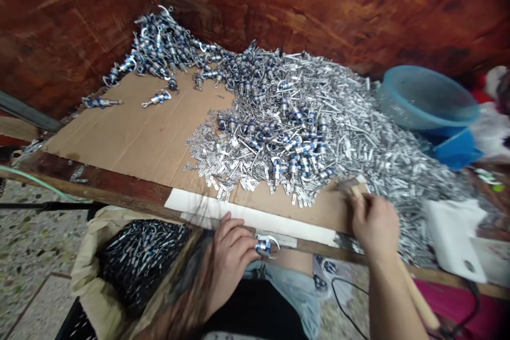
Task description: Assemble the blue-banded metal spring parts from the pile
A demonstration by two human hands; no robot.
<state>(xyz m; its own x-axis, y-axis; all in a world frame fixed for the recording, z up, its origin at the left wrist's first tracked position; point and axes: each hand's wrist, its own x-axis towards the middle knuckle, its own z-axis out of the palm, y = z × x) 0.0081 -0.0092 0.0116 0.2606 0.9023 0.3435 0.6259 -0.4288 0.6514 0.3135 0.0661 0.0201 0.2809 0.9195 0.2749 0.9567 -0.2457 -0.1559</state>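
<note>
Blue-banded fitting [263, 245] was pinched in L hand [231, 255] fingertips at near edge of surface [107, 180]; R hand [375, 223] was wrapped round hammer [417, 294], head blurred. Loose pinch might've dropped fitting; wide swing could've scattered metal pcs. [346, 111] beyond.

I'm standing here reading no words, labels, brands, numbers or signs: nothing legible is showing on the cardboard sheet [131, 133], on the blue basin [402, 109] standing to its right, or on the white board [452, 236] also lying to its right.
</note>
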